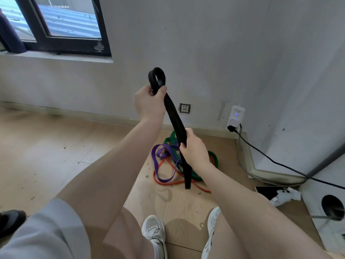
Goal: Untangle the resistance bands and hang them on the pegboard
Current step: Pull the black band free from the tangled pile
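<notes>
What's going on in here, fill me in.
A person is holding a black band up in both hands: the left hand grips it near its looped top, the right hand lower down. The purple band, green band and orange band lie tangled on the floor. No pegboard is in view.

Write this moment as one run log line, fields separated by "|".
black band lifted | left hand grips top | right hand grips lower | purple, green, orange bands on floor
</notes>
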Demonstrator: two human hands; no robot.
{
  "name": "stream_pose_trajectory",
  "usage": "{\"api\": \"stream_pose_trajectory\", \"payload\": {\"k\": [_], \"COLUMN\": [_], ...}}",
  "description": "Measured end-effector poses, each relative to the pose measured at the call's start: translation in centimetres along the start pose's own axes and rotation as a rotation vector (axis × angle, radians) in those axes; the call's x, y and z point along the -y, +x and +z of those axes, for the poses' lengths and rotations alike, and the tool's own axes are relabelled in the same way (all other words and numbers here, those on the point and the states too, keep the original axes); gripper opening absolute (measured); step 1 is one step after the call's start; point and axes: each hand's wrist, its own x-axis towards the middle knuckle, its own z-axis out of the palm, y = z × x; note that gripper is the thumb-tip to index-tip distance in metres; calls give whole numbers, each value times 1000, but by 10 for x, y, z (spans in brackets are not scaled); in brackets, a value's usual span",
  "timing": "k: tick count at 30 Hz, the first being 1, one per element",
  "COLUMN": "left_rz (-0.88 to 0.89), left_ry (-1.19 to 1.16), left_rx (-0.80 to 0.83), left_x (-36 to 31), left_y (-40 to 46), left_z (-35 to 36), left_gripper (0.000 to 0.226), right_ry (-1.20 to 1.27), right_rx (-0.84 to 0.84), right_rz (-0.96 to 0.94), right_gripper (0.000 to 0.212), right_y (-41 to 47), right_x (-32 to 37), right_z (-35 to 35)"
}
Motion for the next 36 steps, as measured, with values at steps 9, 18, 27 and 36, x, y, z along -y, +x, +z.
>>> {"api": "stream_pose_trajectory", "payload": {"k": [9,18,27,36], "left_rz": [-166,166,121,-176], "left_ry": [-142,305,549,602], "left_rx": [-66,244,298,325], "left_x": [21,65,183,357], "left_y": [54,53,106,174], "left_z": [-43,-26,22,76], "left_gripper": [21,18,30,16], "right_ry": [-93,-104,-144,-334], "right_rx": [209,595,609,610], "right_rz": [-2,110,163,176], "right_gripper": [28,51,54,77], "right_y": [25,36,112,219], "right_x": [-20,-50,-142,-227], "right_z": [0,26,110,250]}}
